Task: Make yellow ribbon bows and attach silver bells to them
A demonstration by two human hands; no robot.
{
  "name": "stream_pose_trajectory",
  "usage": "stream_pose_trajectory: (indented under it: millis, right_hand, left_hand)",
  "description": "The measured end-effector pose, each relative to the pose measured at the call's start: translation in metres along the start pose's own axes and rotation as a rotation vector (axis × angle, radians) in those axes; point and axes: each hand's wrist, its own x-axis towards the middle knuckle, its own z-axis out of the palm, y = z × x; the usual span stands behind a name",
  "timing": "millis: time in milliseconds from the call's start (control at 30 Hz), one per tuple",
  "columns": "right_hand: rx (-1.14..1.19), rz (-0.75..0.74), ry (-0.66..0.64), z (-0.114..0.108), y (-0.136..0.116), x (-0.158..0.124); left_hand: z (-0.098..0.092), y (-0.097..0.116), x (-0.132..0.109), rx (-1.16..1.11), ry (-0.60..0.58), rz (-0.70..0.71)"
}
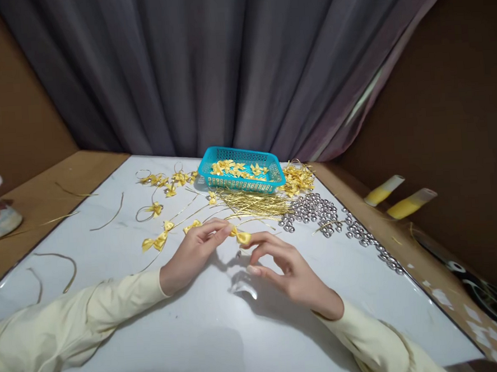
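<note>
My left hand (196, 251) pinches a small yellow ribbon bow (240, 236) by its middle, just above the white table top (190, 335). My right hand (281, 265) is curled close beside the bow, its fingertips touching the bow's right end. Several more yellow bows, some with gold cord loops (153, 210), lie to the left and behind. A turquoise plastic basket (242, 181) holding yellow bows stands at the back. In front of it lies a bundle of gold cords (256, 205).
Silver bells (317, 211) are heaped at the right and strung along the table's right edge. Loose gold cords (64, 270) lie at the left. Two yellow tubes (401, 199) lie on the brown surface at right. A grey curtain hangs behind.
</note>
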Motion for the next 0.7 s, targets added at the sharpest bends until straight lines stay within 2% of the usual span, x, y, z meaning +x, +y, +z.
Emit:
stream_pose_trajectory:
  millis: [133, 200, 367, 567, 700]
  right_hand:
    - [0.345, 0.202, 0.021, 0.004, -0.003, 0.001]
    - [0.449, 0.25, 0.068, 0.006, -0.003, 0.002]
    - [0.367, 0.207, 0.171, 0.011, 0.007, 0.003]
    - [0.362, 0.235, 0.141, 0.014, 0.011, 0.001]
    - [0.399, 0.27, 0.126, 0.014, 0.011, 0.002]
  left_hand:
    - [0.0, 0.0, -0.001, -0.061, -0.102, -0.005]
    - [0.0, 0.0, -0.001, -0.076, -0.121, -0.019]
    - [0.003, -0.002, -0.003, -0.095, -0.125, -0.066]
    - [0.006, -0.001, -0.004, -0.096, -0.138, -0.103]
    - [0.005, -0.002, -0.004, -0.024, -0.084, -0.09]
